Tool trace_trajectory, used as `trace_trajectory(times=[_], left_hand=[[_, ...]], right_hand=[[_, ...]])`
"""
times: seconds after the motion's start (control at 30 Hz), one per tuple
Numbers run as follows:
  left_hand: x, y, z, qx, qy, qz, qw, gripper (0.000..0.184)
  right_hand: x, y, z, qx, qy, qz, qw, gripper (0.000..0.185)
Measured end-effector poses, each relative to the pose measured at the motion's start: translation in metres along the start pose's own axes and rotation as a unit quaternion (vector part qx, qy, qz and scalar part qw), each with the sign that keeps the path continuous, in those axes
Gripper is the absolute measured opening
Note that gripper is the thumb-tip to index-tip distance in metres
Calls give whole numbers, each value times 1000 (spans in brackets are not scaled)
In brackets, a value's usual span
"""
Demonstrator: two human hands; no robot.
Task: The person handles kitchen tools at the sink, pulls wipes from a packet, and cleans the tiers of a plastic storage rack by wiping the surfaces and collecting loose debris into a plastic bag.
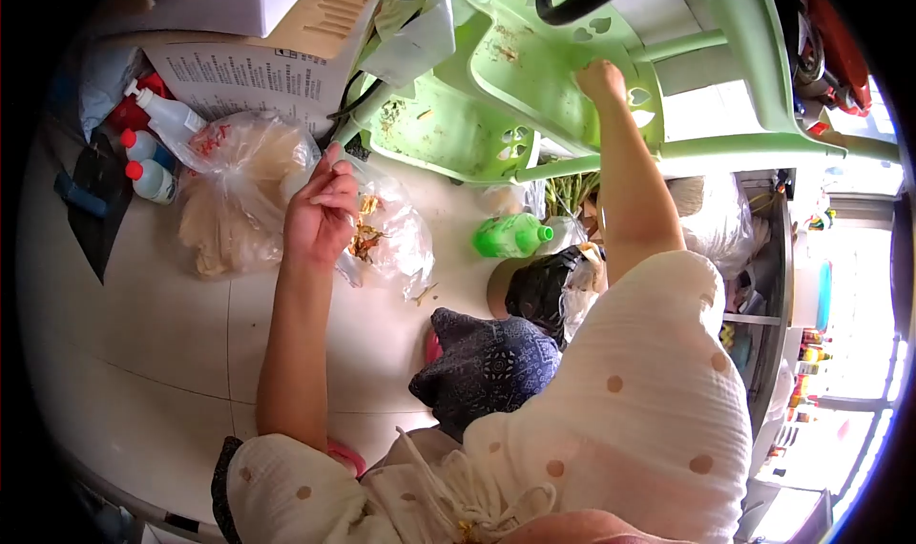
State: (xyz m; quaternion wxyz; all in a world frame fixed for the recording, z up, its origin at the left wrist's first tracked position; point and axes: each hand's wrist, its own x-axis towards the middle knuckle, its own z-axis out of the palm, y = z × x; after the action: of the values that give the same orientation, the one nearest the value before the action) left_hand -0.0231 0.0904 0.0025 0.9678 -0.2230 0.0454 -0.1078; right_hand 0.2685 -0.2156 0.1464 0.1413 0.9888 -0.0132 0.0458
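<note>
My right hand point(602, 82) reaches into the middle tier of a light-green plastic rack point(534, 72). Its fingers are closed over the tier's surface; anything inside them is hidden. Brown crumbs and dirt are scattered on that tier and on the lower green tier point(434, 129). My left hand point(326, 210) is raised near the rack's left end, palm turned up, fingers loosely bent and apart, with nothing visible in it. Just behind it lies a clear plastic bag point(405, 234) with brown and orange dry scraps.
A tied clear bag point(234, 200) of tan contents sits on the floor beside a white spray bottle point(167, 110) and red-capped bottles point(151, 181). A green bottle point(512, 236) lies near a black-bagged bin point(539, 291). Cardboard point(253, 76) leans at the upper left.
</note>
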Motion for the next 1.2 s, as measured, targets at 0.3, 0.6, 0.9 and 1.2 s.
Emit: trace_trajectory(times=[0.3, 0.6, 0.9, 1.2], left_hand=[[1, 4, 0, 21, -7, -4, 1000, 30], [-1, 1, 6, 26, 9, 4, 1000, 28], [-3, 3, 2, 18, 0, -9, 1000, 27], [-2, 2, -1, 40, -18, 10, 999, 28]], right_hand=[[-36, -34, -37, 159, 72, -263, 949, 36], [6, 34, -48, -89, -126, -245, 957, 34], [1, 36, -22, -226, -214, -250, 917, 20], [-17, 22, -80, 41, -216, -223, 950, 35]])
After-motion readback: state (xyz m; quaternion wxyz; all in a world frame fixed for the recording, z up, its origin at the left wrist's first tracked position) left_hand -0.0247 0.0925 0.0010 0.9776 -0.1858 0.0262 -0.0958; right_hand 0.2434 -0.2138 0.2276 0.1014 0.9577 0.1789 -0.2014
